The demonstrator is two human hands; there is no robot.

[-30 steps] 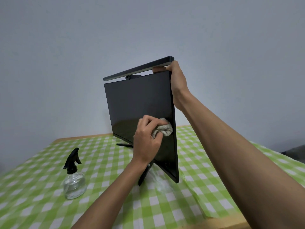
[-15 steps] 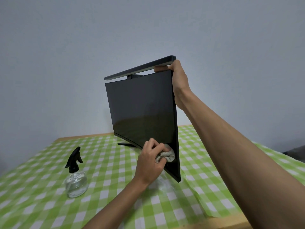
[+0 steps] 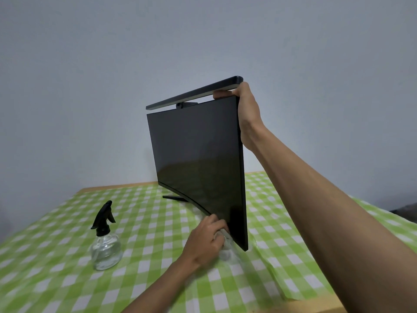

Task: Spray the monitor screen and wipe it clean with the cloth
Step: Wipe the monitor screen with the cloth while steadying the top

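A black monitor (image 3: 198,159) stands on the table, its dark screen turned to the left. My right hand (image 3: 247,109) grips its top right corner, fingers curled over the edge under the light bar (image 3: 194,92). My left hand (image 3: 206,239) holds a pale cloth (image 3: 222,234) bunched against the screen's bottom edge near the lower right corner; the cloth is mostly hidden by my fingers. A clear spray bottle (image 3: 105,242) with a black trigger head stands upright on the table, left of the monitor.
The table (image 3: 67,279) is covered by a green and white checked cloth with a wooden edge showing at the front right. The monitor's stand foot (image 3: 173,198) rests behind the screen. A plain grey wall lies behind.
My left hand has slid the cloth down the screen, from its middle to the bottom edge. My right hand has stayed on the top corner.
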